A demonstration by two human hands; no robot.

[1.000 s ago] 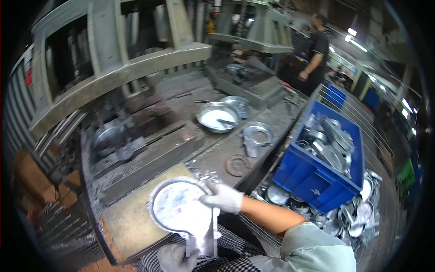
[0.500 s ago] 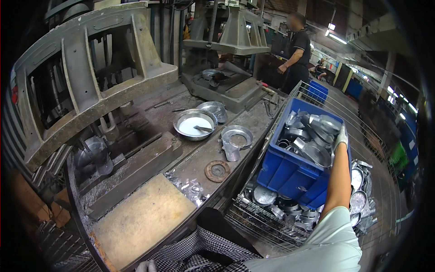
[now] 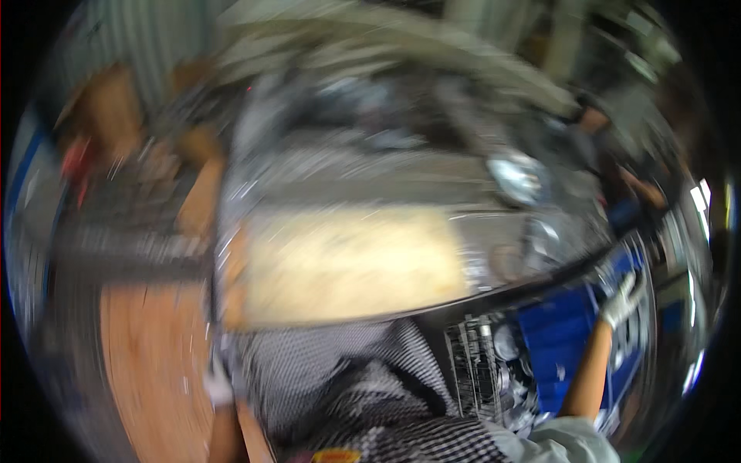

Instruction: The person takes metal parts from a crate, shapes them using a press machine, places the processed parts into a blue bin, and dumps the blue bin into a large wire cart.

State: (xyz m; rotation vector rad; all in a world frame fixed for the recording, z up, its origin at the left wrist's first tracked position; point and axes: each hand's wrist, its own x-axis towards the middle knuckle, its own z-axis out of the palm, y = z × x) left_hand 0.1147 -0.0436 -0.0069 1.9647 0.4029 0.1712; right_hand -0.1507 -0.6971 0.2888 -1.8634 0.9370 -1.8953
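My right hand [image 3: 620, 304], in a white glove, is over the blue crate [image 3: 552, 339] at the right. Its fingers look apart, and I see nothing held in them. The crate's contents are mostly hidden by blur and the steep angle. My left hand [image 3: 219, 387], also gloved, is low at the left, beside the bench edge and a brown board [image 3: 150, 355]. Motion smears its fingers, so any hold is unclear. A pale yellow board [image 3: 355, 266] lies on the bench in front of me.
A shiny metal bowl [image 3: 519, 179] stands on the bench at the right, with a blurred ring-shaped metal part [image 3: 544, 241] nearer. Metal castings [image 3: 509, 382] lie in a wire cart [image 3: 475, 363] beside the crate. Machinery fills the back, and a person [image 3: 637, 181] is at the far right.
My view has swung left and down, blurring the scene. The crate and bench have shifted in the picture. My left hand now shows more fully, and my right hand's fingers have spread.
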